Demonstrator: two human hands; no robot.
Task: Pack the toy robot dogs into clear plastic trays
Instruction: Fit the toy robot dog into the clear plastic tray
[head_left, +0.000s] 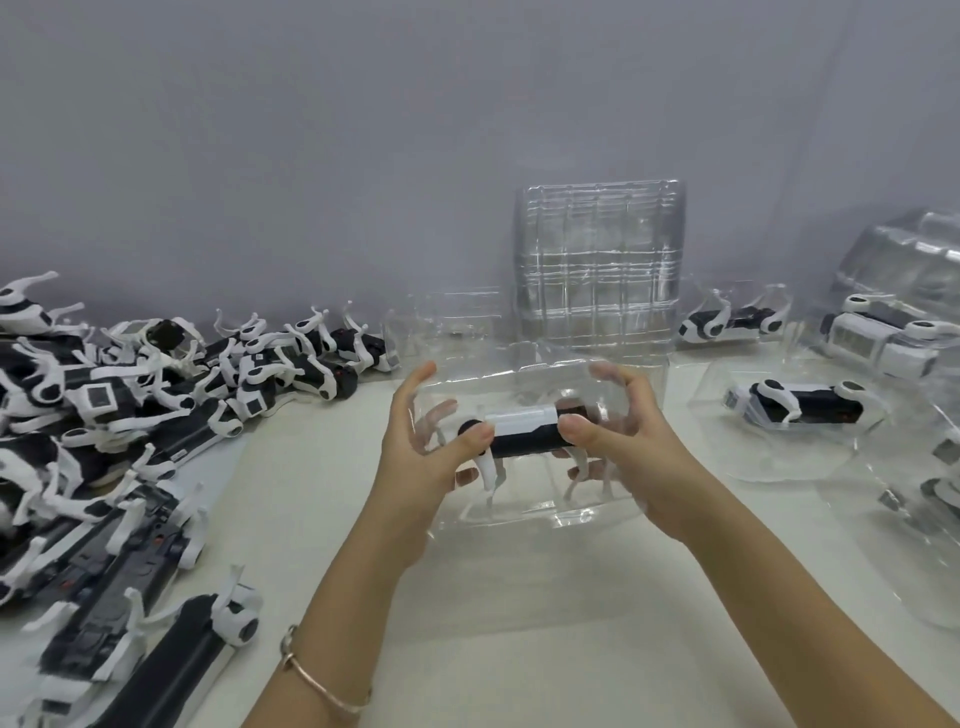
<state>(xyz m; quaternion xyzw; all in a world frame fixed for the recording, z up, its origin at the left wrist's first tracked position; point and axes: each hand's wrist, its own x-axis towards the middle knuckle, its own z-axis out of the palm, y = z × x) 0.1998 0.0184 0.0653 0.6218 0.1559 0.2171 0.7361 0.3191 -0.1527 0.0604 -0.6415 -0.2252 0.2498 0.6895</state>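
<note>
Between dog pile (130, 405) and packed trays (789, 410), left hand (421, 457) and right hand (639, 447) pinch the dog-filled clear tray (545, 512).

1. Left hand (426, 457): fingers (439, 413) lie behind the clear tray (545, 519) wall, seen only as a smear through the plastic.
2. Right hand (639, 447): likewise, fingers blurred behind the tray.
3. Toy dog (524, 431): both ends covered by thumbs; legs indistinct.
4. Pile of toy dogs (104, 405), left of frame: cut by left and bottom edges; count unreadable.
5. Packed trays (924, 519), lower right: cut by right edge; contents blurred.
</note>
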